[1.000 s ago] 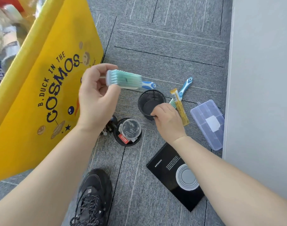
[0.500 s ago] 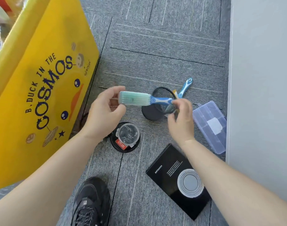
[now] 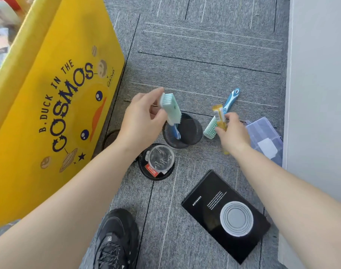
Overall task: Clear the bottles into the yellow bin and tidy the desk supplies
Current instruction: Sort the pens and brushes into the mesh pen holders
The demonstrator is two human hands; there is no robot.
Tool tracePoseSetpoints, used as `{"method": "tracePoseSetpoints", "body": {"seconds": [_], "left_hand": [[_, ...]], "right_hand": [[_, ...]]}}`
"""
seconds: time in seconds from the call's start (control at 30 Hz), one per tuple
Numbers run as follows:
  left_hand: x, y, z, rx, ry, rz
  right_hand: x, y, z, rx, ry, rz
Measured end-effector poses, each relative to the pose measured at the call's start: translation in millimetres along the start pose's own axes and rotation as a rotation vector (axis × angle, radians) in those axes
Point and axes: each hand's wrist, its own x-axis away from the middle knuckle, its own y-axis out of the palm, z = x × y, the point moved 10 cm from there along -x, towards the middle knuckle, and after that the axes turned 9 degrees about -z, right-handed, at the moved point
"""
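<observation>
My left hand (image 3: 144, 117) pinches the mint bristle head of a brush (image 3: 170, 108) whose blue handle dips into the black mesh cup (image 3: 192, 133) on the carpet. To the right, my right hand (image 3: 232, 133) grips a yellow packet (image 3: 219, 115) lying across a second mint and blue brush (image 3: 228, 101) on the floor. The yellow bin (image 3: 49, 94) stands at the left, with bottles blurred inside its top left corner.
A round black mesh tray (image 3: 144, 171) with a clear clip box and a red pack lies just below the cup. A black notebook (image 3: 224, 214) lies at lower right, a clear plastic organiser box (image 3: 262, 136) by the white wall. My black shoe (image 3: 115, 239) is at the bottom.
The brush has swung from level to upright, handle down into the mesh cup. My right hand has left its handle and moved right to the yellow packet.
</observation>
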Motion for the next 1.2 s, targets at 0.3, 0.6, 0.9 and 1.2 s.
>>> {"method": "tracePoseSetpoints", "body": {"seconds": [0.3, 0.6, 0.9, 1.2], "left_hand": [[4, 7, -14, 0.228, -0.077, 0.01], [3, 14, -5, 0.201, 0.005, 0.027], [-5, 11, -12, 0.267, -0.061, 0.036], [13, 15, -29, 0.256, -0.122, 0.055]], "right_hand": [[67, -70, -101, -0.748, -0.55, 0.277], [43, -17, -103, -0.449, -0.457, 0.109], [-7, 2, -9, -0.207, 0.175, 0.087], [14, 5, 0, -0.265, 0.131, 0.095]]}}
